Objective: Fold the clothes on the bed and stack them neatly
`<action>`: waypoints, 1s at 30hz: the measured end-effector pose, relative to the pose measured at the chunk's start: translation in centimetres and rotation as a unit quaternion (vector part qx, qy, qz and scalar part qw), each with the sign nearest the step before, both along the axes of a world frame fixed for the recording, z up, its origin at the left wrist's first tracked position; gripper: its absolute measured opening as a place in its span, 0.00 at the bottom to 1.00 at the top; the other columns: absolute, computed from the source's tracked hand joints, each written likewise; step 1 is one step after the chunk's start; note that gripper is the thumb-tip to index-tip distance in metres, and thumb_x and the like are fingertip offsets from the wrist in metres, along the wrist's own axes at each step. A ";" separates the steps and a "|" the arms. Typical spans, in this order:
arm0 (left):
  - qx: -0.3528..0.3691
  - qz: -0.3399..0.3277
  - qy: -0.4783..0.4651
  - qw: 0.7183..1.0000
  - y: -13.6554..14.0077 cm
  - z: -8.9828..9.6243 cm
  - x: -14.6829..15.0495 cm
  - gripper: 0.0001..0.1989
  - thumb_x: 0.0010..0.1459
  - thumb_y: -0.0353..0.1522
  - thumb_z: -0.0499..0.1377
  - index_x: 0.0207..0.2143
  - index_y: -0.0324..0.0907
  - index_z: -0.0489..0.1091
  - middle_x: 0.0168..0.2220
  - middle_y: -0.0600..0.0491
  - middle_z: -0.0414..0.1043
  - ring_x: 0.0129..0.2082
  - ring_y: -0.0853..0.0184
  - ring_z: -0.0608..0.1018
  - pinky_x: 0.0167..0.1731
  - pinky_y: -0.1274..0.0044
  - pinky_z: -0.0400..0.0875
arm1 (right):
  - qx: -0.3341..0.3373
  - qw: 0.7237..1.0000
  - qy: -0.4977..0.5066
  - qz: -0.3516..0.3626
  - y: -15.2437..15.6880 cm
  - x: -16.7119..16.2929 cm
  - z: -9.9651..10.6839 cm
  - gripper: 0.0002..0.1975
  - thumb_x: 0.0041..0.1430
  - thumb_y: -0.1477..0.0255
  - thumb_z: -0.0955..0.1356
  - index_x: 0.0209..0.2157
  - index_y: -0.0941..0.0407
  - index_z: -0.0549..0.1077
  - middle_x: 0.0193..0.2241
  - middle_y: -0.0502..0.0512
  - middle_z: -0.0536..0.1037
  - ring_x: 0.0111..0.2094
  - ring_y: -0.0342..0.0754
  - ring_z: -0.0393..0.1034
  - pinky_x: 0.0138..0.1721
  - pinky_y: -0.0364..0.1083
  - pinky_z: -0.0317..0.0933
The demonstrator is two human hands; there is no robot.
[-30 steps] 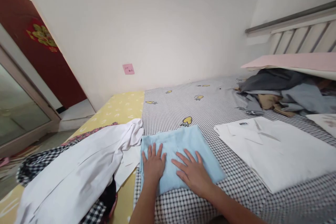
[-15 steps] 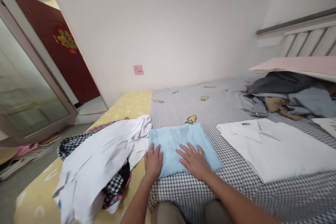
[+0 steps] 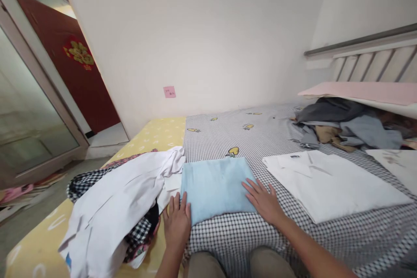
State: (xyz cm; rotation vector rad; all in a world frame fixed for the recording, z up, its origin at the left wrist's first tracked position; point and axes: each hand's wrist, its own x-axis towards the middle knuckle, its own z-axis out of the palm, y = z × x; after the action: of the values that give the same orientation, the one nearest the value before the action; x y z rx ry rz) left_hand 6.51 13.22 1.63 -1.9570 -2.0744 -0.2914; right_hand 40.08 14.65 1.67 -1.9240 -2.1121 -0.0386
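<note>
A light blue folded cloth, perhaps a garment, lies flat on the checked bed sheet in front of me. My left hand rests at its left edge with the fingers stretched out. Over its right edge lies my right hand, fingers spread and flat. Neither hand grips anything. To the right is a folded white shirt with a dark label at the collar. A loose white garment sits on the left, on top of a black-and-white checked garment.
The bed has a black-and-white checked sheet and a yellow patterned strip at left. Dark and grey clothes are heaped under a pink board at far right. Another white piece lies at the right edge.
My hands have moved apart, from the top of the blue cloth out to its left and right edges. The view has shifted slightly.
</note>
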 end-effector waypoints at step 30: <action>0.025 0.009 -0.178 0.984 -0.5 -0.4 0.4 0.27 0.71 0.42 0.42 0.67 0.46 0.62 0.70 0.48 0.60 0.70 0.53 0.59 0.66 0.54 0.57 | -0.034 0.985 -0.048 0.164 -2.3 -13.1 1.3 0.40 0.57 0.75 0.65 0.70 0.39 0.57 0.72 0.54 0.57 0.70 0.66 0.49 0.65 0.74 0.40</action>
State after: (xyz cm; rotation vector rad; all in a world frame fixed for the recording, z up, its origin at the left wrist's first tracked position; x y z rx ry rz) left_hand 6.93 12.69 1.23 -1.9712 -2.2681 -0.7292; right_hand 27.02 12.34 3.00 -1.6131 -2.4987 0.0097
